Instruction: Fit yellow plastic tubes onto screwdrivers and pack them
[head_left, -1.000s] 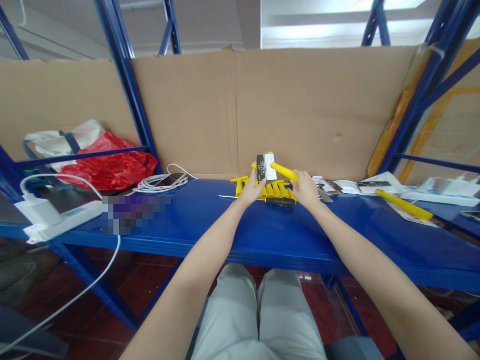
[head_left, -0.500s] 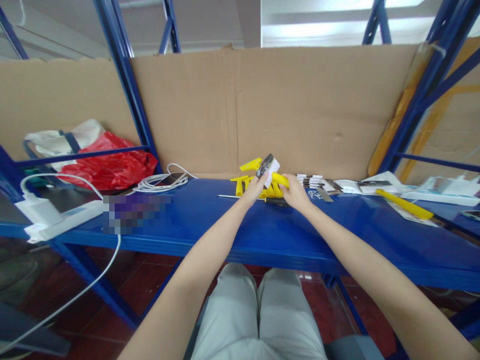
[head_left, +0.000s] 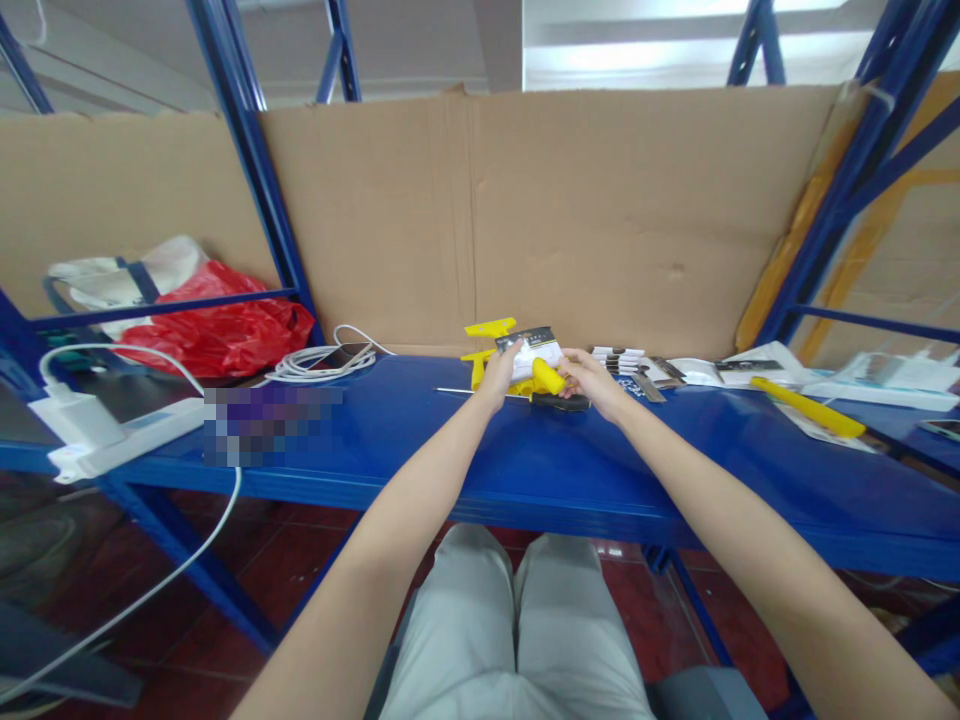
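Both my hands meet over the back of the blue shelf (head_left: 465, 450). My left hand (head_left: 499, 375) pinches a small white and black packet (head_left: 534, 350) that sits at the head of a yellow scraper. My right hand (head_left: 592, 378) is wrapped round the yellow scraper handle (head_left: 548, 375). Behind them lies a pile of yellow scrapers (head_left: 486, 345). Under my hands a screwdriver (head_left: 517, 398) with a black handle lies flat on the shelf.
White coiled cable (head_left: 322, 362) and a red plastic bag (head_left: 217, 330) sit at the left, with a white power strip (head_left: 97, 435) at the shelf's edge. Small packets (head_left: 619, 358), papers and another yellow scraper (head_left: 810, 410) lie to the right. Cardboard lines the back.
The scraper and packet have come down from upright to lying low near the shelf. My hands have drawn closer together and slightly left.
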